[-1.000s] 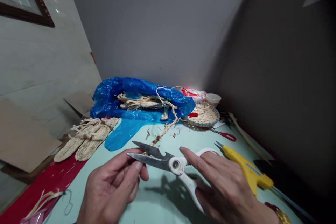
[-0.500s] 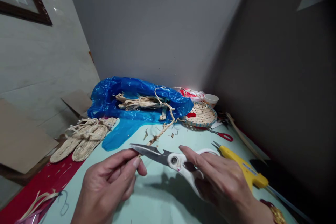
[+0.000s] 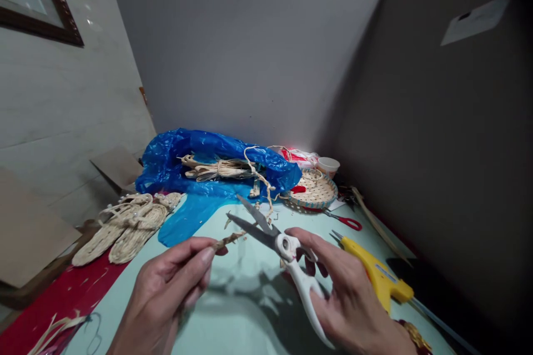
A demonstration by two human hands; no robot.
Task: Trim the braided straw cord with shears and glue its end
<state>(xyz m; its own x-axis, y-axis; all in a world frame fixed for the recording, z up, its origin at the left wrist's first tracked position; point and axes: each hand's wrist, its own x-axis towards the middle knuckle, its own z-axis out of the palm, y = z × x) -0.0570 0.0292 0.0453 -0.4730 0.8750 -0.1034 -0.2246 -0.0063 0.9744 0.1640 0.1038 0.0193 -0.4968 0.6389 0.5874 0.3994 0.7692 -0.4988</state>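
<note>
My left hand (image 3: pixel 170 283) pinches the dark, frayed end of a braided straw cord (image 3: pixel 229 240) between thumb and fingers. From there the cord runs away behind the scissor blades and up to the blue plastic bag (image 3: pixel 179 158). My right hand (image 3: pixel 347 283) grips white-handled scissors (image 3: pixel 287 245) with the fingers in the handles. Their dark blades are spread apart, pointing up and left, and overlap the cord in view; whether they touch it I cannot tell. A bundle of pale straw strips (image 3: pixel 219 169) lies in the bag's opening.
Woven straw sandals (image 3: pixel 139 227) lie at the left on a red strip. A yellow glue gun (image 3: pixel 370 266) is beside my right hand. Farther back are a shallow woven basket (image 3: pixel 314 191), a paper cup (image 3: pixel 328 166) and red-handled scissors (image 3: pixel 348 223). Grey panels (image 3: pixel 258 55) enclose the table.
The scissor blades have opened, and my right fingers have spread with the handles. My left hand has shifted slightly left, showing more of the cord's dark end. The view has tilted up a little.
</note>
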